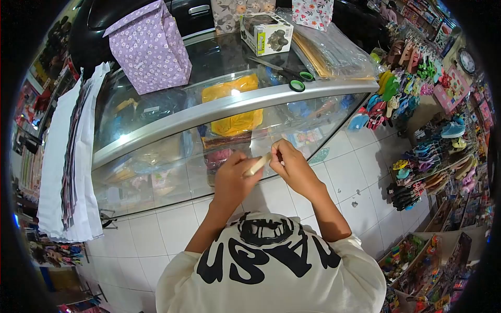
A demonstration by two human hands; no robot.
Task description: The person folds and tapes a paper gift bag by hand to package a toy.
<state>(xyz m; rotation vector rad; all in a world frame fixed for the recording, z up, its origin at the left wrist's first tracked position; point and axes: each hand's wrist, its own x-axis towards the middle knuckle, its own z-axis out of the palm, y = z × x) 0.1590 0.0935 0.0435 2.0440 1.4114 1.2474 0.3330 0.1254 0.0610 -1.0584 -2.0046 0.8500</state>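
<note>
In front of my chest, my left hand (235,177) is closed around a pale, narrow tape roll (258,165), seen almost edge-on and slightly blurred. Just to its right, my right hand (292,166) has its fingertips pinched together at the roll's edge. Whatever is between those fingertips is too small to make out. Both hands are in the air before the front pane of the glass display counter (156,125). On the counter top lie scissors (284,73) with black and green handles.
A purple flowered paper bag (148,49) stands on the counter, with a small printed box (267,34) and another floral bag (312,11) further right. Beside the box lie plastic-wrapped envelopes (334,49). White sheets (78,156) hang at the left; sandals (402,78) hang at the right.
</note>
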